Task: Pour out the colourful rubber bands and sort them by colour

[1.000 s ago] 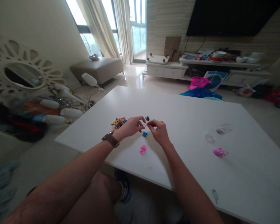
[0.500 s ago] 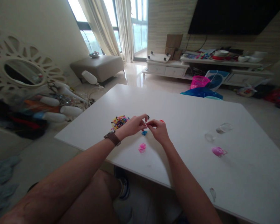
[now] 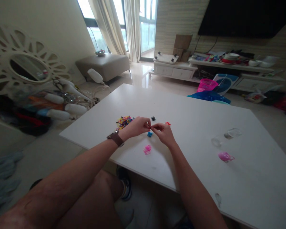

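Note:
Over the middle of the white table (image 3: 193,127), my left hand (image 3: 141,125) and my right hand (image 3: 164,131) meet fingertip to fingertip. Both are closed in a pinch on a tiny dark strand that looks like a small rubber band (image 3: 150,127), mostly hidden by the fingers. Beside my left hand lies a mixed heap of colourful rubber bands (image 3: 124,122). Small single-colour clusters lie around the hands: black bands (image 3: 153,118) beyond, red-orange bands (image 3: 168,123) behind my right hand, blue bands (image 3: 149,134) just below, and pink bands (image 3: 147,149) nearer me.
To the right on the table are a clear jar (image 3: 233,133), a clear round lid (image 3: 216,142), a pink-purple cup-like item (image 3: 226,156) and a small clear object (image 3: 218,199) by the near edge. Past the far edge stand a pink basket (image 3: 207,85) and blue plastic (image 3: 206,96).
My left fingers have drawn closer together, and the black cluster now shows fully beyond them. Both hands stay together in nearly the same place; the view has shifted slightly.

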The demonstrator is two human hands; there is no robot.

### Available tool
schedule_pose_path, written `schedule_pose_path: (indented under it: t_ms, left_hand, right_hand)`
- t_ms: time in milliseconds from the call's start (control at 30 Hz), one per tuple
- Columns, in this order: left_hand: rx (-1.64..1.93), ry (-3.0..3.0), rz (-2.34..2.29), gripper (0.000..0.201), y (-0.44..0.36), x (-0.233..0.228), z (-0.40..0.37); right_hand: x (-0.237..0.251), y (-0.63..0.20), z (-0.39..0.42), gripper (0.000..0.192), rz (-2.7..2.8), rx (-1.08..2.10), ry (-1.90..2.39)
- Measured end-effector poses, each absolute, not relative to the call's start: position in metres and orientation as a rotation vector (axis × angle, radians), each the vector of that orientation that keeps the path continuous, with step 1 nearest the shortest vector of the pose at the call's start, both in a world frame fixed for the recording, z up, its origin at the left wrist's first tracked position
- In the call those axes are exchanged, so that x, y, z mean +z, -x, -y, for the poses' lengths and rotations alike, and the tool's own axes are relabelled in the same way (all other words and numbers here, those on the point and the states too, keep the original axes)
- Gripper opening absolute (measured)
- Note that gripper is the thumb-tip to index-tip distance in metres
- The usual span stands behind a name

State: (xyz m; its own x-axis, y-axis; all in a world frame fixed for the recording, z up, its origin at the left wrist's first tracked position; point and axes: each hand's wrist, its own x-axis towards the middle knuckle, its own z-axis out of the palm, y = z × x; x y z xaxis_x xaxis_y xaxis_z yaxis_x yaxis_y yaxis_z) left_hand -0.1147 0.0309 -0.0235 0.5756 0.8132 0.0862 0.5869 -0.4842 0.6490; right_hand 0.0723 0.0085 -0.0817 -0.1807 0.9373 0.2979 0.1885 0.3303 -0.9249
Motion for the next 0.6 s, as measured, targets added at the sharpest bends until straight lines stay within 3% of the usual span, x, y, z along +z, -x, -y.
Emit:
schedule_pose_path:
  t_ms: [300,600]
  left_hand:
    - [0.569,-2.164,-1.245,0.007,0.116,-0.025,-0.034]
    - [0.580,-2.247,-1.215,0.010,0.110,-0.029,-0.033]
  right_hand:
    - [-0.093,-0.115,-0.035,0.022,1.325,0.814,1.285]
    - [-0.128,-0.155,-0.058,0.008,1.259,0.461,1.716]
